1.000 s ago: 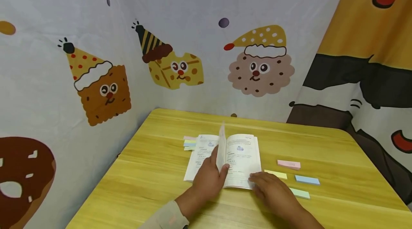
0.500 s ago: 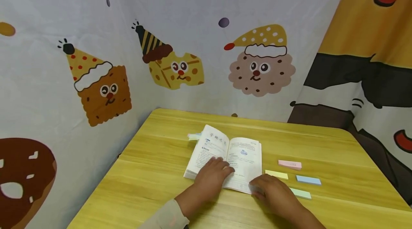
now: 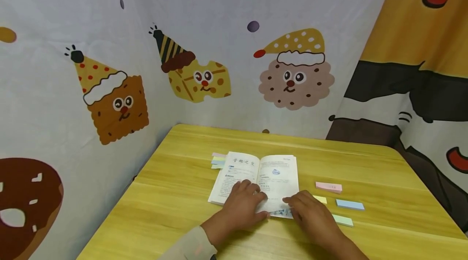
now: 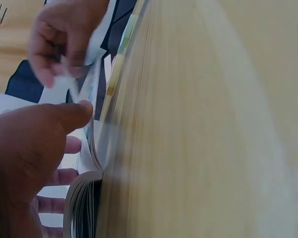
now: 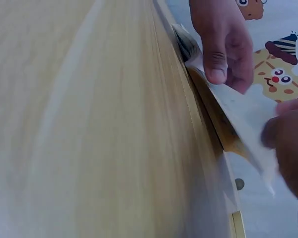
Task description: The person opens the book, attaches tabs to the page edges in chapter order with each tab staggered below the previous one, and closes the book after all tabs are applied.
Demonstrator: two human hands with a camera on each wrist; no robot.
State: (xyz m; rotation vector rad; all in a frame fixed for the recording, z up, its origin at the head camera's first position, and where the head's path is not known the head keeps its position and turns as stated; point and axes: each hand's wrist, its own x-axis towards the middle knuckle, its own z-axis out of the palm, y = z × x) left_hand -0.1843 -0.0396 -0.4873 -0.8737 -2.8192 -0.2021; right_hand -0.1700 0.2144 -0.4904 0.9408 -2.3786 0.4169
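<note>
An open book (image 3: 234, 172) with printed pages lies on the table in the head view. Coloured tabs (image 3: 218, 161) stick out from its left edge. My left hand (image 3: 243, 205) rests across the left page and the spine, fingers relaxed and spread. At the lower right corner, my right hand (image 3: 316, 217) pinches a page (image 3: 272, 191) between thumb and fingers. That corner is raised, and a bluish printed strip shows beneath it. In the right wrist view the lifted page (image 5: 246, 131) slants up toward the blurred right hand (image 5: 293, 153).
Right of the book lie small sticky-note pads: pink (image 3: 328, 187), yellow (image 3: 320, 200), blue (image 3: 349, 204) and green (image 3: 343, 220). The right hand partly covers the yellow and green ones. A cartoon-printed cloth (image 3: 219, 118) hangs behind the wooden table (image 3: 146, 211).
The leaf that stood upright by my left hand now lies flat on the left side. That hand has settled on the book. My right hand has raised the right page's lower corner.
</note>
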